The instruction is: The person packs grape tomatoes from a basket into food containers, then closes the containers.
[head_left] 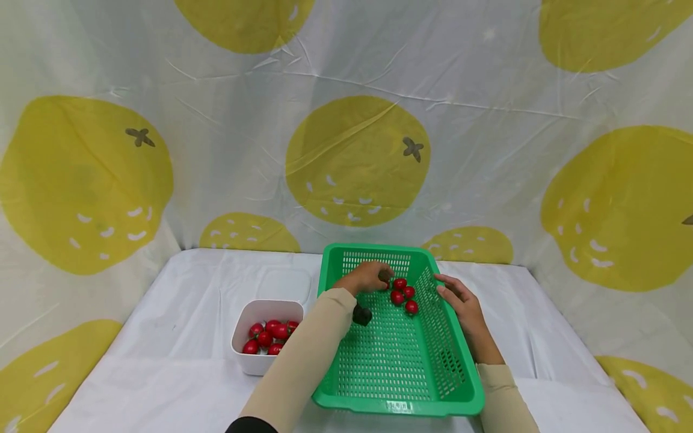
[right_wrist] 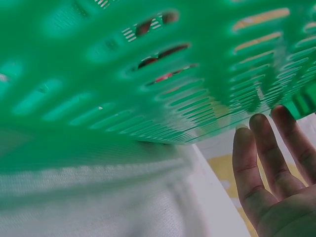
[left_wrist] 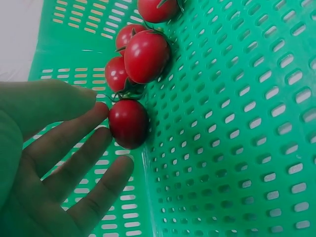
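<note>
My left hand (head_left: 365, 278) reaches into a green perforated basket (head_left: 397, 408). In the left wrist view its extended fingertips come up beside a dark red cherry tomato (left_wrist: 128, 123) with a green stem; they are not wrapped round it. Several more tomatoes (left_wrist: 147, 57) lie close by on the basket floor, clustered toward the far right part of the basket in the head view. At the basket's right rim is my right hand (head_left: 462, 307), its fingers fairly straight; the right wrist view shows the fingertips at the outer side, apparently touching it.
Left of the basket stands a white square container (head_left: 251, 364) holding several red tomatoes (head_left: 280, 331), partly covered by my left sleeve. Behind it lies a pale translucent lid (head_left: 284, 284). A white cloth covers the table, and a lemon-print curtain (head_left: 357, 159) hangs behind and at both sides.
</note>
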The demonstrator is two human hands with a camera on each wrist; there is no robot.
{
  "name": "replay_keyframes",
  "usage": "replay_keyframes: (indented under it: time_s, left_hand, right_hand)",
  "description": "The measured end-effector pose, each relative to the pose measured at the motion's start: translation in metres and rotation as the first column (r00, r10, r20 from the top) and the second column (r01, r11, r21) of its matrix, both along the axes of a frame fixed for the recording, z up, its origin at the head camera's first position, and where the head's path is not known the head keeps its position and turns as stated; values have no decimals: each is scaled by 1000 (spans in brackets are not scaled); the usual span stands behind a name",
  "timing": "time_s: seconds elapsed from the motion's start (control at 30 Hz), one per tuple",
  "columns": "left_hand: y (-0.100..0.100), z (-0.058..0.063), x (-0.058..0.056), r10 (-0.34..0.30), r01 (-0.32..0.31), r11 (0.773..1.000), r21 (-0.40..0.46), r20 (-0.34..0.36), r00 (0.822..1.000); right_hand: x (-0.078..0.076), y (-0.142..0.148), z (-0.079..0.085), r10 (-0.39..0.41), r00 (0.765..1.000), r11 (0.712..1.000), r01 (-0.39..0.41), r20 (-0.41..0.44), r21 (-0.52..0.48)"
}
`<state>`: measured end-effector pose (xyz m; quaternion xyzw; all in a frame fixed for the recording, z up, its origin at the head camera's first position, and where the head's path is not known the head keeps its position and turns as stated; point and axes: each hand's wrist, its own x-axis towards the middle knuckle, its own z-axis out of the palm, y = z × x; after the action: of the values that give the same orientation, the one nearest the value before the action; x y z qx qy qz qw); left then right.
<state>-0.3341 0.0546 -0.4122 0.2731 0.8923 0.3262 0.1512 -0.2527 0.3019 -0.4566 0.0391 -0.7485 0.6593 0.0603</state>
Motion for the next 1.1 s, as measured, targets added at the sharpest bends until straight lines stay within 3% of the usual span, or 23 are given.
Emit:
replay_keyframes:
  time_s: [0.33, 0.57, 0.6, 0.8, 0.83, 1.1]
  left_hand:
    - [-1, -1, 1, 0, -1, 995, -101, -4, 1000]
    - [-2, 1, 1, 4, 1, 994, -106, 45, 999]
    - [-2, -5, -4, -9, 12, 994, -107, 31, 999]
    - [-2, -6, -6, -13, 17, 990, -138, 29, 999]
    - [-2, -1, -1, 0, 6, 989, -145, 45, 999]
    - [0, -6, 2, 27, -21, 987, -161, 37, 999]
  right_hand:
    - [8, -6, 11, -5, 1000, 1000, 5, -5, -5]
    - [12, -10, 18, -1, 1000, 1000, 1, -17, -4]
    - [12, -10, 18, -1, 1000, 1000, 1, -17, -2]
    - [12, -10, 18, -10, 1000, 1000, 10, -15, 3]
    - [12, -10, 17, -9, 1000, 1000, 9, -14, 3]
    - [12, -9, 17, 3, 1000, 1000, -3, -6, -3]
